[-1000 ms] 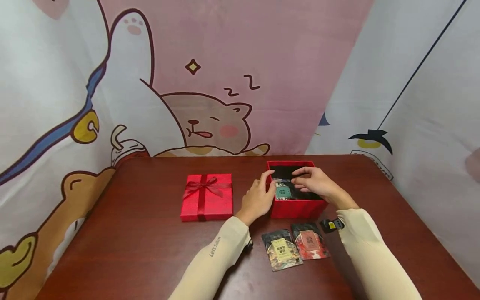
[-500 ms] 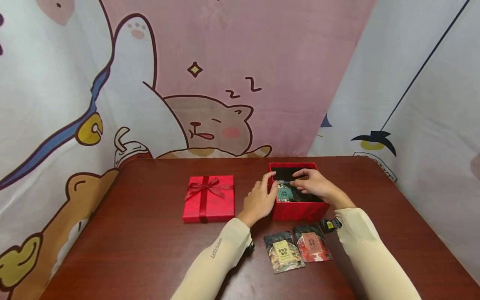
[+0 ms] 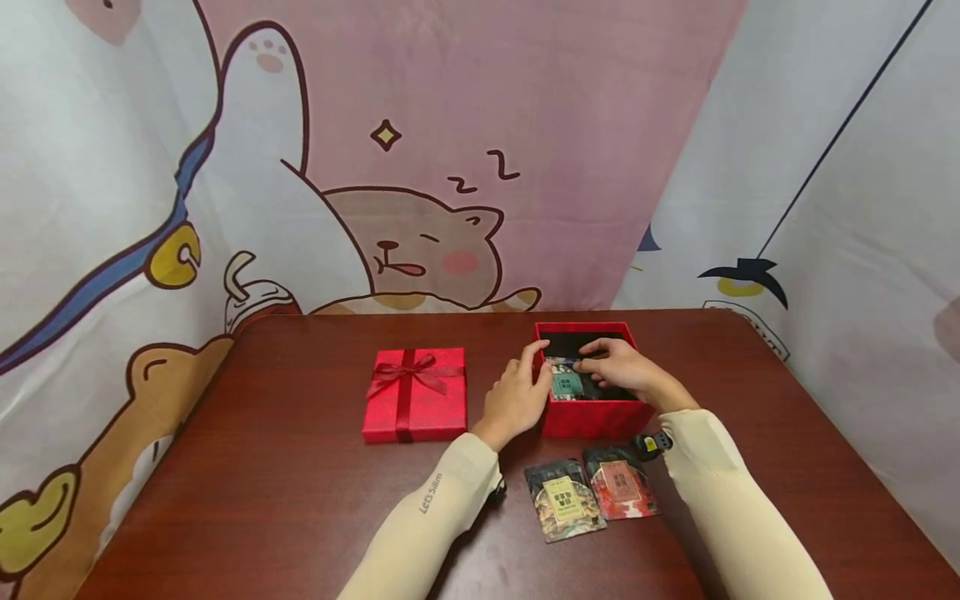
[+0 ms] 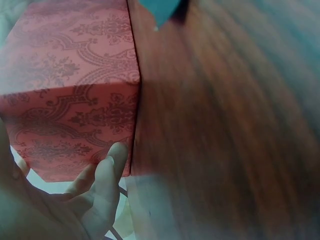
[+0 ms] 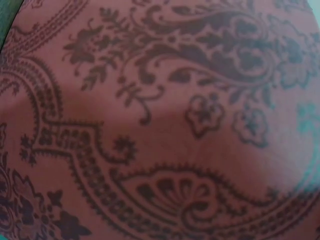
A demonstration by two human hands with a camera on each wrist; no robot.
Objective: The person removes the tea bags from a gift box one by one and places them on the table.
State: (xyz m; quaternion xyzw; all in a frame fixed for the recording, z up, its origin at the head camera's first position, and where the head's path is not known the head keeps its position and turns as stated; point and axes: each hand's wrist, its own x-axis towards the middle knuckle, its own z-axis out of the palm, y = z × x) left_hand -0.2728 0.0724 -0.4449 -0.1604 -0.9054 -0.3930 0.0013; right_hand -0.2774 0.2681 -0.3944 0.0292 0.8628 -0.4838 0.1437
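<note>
Your left hand (image 3: 513, 398), fingers loose, touches the box (image 3: 592, 420) on its left, likely steadying it. Your right hand (image 3: 626, 367) is inside, at the green pouch (image 3: 566, 383); I can't tell whether it pinches. The yellow pouch (image 3: 566, 502) and red pouch (image 3: 621, 485) lie before the box.

The right hand (image 3: 628, 372) now sits slightly farther left over the red box (image 3: 596, 420), its black wristband (image 3: 651, 445) nearer the red-labelled packet (image 3: 621, 483).

Both forearms (image 3: 423, 521) fwd, angled inward. L hand (image 3: 516, 398): fingers spread, slightly bent. R hand (image 3: 624, 368): fingers bent, grip unclear.
</note>
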